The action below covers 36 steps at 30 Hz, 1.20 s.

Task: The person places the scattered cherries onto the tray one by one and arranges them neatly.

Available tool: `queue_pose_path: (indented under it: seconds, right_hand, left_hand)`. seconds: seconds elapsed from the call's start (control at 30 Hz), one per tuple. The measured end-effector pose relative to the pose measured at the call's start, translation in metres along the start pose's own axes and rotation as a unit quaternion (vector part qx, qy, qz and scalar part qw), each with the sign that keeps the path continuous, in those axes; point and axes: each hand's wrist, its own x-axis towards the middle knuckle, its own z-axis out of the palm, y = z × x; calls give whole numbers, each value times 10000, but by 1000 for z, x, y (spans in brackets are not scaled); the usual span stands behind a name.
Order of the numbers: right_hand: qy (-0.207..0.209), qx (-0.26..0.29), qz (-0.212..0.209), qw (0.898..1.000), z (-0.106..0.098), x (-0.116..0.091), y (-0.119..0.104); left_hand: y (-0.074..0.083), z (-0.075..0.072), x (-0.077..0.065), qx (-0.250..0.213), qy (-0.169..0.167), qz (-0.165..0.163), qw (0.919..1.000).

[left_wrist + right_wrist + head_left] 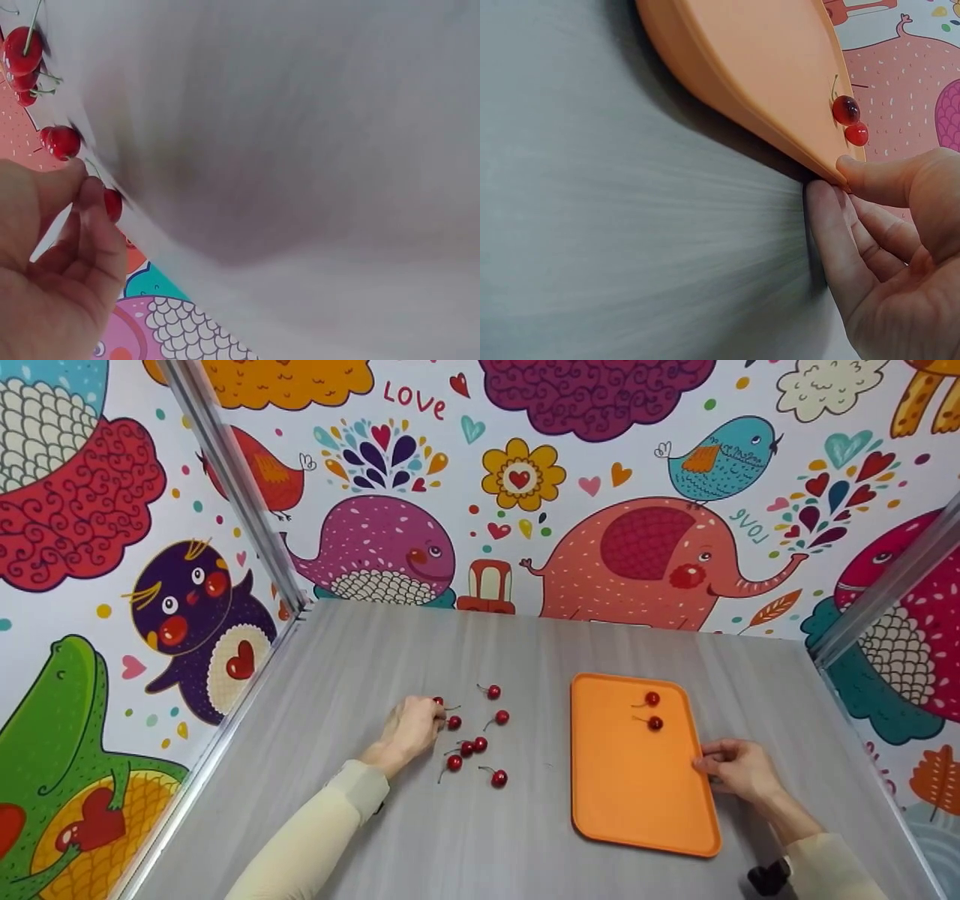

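Note:
On the table, my left hand (411, 729) has thumb and forefinger pinched together at the stem end of a red cherry (454, 723). In the left wrist view that cherry (63, 142) lies right at the thumb tip, its stem mostly hidden by the fingers. Another cherry (113, 204) sits just behind the fingertips. Several more stemmed cherries (499, 778) lie loosely scattered to the right of this hand. My right hand (742, 771) grips the right rim of an orange tray (637, 802), thumb on top and fingers below. Two cherries (654, 723) rest near the tray's far right corner.
The grey wood-grain table (510, 847) meets a cartoon-printed wall (480, 525) at the back. Printed panels also flank it, with metal posts (240, 495) at the corners. A small black object (769, 877) shows by the right sleeve.

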Motion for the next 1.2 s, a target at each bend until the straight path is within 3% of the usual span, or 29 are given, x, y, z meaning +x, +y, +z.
queue_pose_path:
  seconds: [0.23, 0.47, 0.8, 1.2]
  right_hand:
    - [19, -43, -27, 10000, -1, 0, -1]
    - [28, -14, 1, 10000, -1, 1, 0]
    - [51, -45, 32, 10000, 0, -1, 0]
    - [77, -157, -61, 9998, 0, 0, -1]
  left_hand:
    - [-1, -2, 0, -130, -75, -231, 9996]
    - [-2, -3, -1, -220, -149, -263, 9993]
    - [5, -4, -2, -596, -181, -801, 9948]
    - [30, -5, 7, -1161, 432, -443, 9913]
